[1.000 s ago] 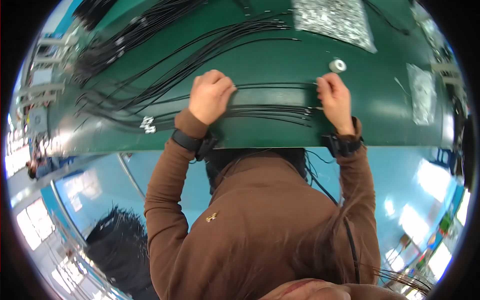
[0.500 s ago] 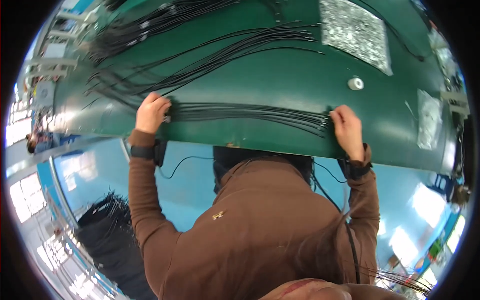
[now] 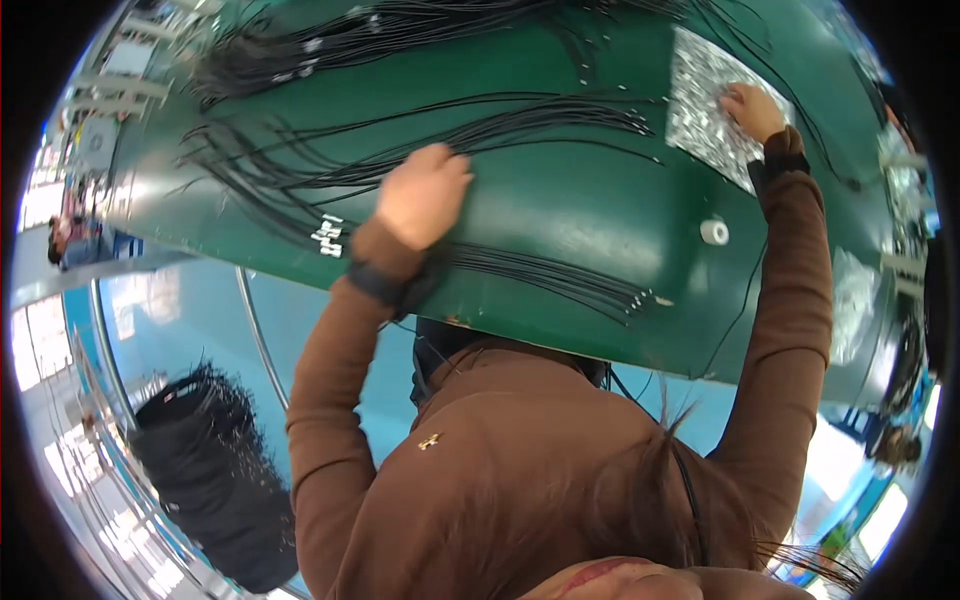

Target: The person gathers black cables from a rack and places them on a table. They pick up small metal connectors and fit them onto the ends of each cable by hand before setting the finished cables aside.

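Observation:
A row of thin black cables (image 3: 545,268) lies near the table's front edge, its tips fanned toward the right. White tags or sleeves (image 3: 328,236) sit on the cables to the left. Above this row hovers my left hand (image 3: 425,195), smeared by motion with its fingers bent; whether it grips anything cannot be made out. At the far right my right hand (image 3: 757,112) has its fingers drawn together on a rectangular patch of small shiny silver pieces (image 3: 698,105). What the fingertips pinch there is hidden. A looser bundle of black cables (image 3: 500,125) lies beyond my left hand.
A white roll (image 3: 714,232) stands on the green table (image 3: 560,210) at the right. Past it lies a clear plastic bag (image 3: 855,300). A thick heap of black cables (image 3: 400,40) runs along the back. Below the table at left hangs a large black bundle (image 3: 215,480).
My right hand has left the cable tips and moved up and right onto the silver pieces. My left hand has shifted right and away from the white-tagged part, now uncovered.

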{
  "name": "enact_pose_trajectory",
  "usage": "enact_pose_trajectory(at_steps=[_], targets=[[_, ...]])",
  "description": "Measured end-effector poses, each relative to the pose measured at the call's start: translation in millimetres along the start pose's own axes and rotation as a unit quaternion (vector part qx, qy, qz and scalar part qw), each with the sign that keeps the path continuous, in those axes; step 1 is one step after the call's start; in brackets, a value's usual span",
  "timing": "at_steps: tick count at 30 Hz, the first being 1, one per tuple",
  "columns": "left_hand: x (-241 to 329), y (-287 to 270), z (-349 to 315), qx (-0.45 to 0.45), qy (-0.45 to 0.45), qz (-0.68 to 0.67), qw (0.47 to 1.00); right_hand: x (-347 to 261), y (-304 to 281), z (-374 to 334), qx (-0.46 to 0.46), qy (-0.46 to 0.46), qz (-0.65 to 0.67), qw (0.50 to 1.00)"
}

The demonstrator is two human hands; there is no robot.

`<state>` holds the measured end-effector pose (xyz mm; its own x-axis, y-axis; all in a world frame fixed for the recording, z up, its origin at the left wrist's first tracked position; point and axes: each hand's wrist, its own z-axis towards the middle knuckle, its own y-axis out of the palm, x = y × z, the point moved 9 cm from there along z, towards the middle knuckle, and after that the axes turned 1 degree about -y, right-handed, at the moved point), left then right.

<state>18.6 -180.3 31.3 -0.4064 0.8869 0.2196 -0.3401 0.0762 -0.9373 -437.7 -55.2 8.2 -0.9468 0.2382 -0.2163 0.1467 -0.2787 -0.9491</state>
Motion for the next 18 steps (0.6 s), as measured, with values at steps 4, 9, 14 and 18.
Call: enact_pose_trajectory(at_steps=[4, 9, 14, 18], targets=[[4, 34, 13, -0.024, -0.058, 0.095, 0.994, 0, 34, 29, -0.138, 0.074, -0.033, 0.987], [-3, 22, -9, -0.011, -0.089, 0.066, 0.994, 36, 39, 10, -0.128, 0.056, -0.036, 0.989], [-36, 5, -30, 0.014, -0.168, 0.148, 0.974, 22, 35, 6, -0.153, 0.076, -0.059, 0.983], [-54, 11, -27, 0.001, -0.137, 0.174, 0.975, 24, 44, 12, -0.148, 0.024, -0.03, 0.988]])
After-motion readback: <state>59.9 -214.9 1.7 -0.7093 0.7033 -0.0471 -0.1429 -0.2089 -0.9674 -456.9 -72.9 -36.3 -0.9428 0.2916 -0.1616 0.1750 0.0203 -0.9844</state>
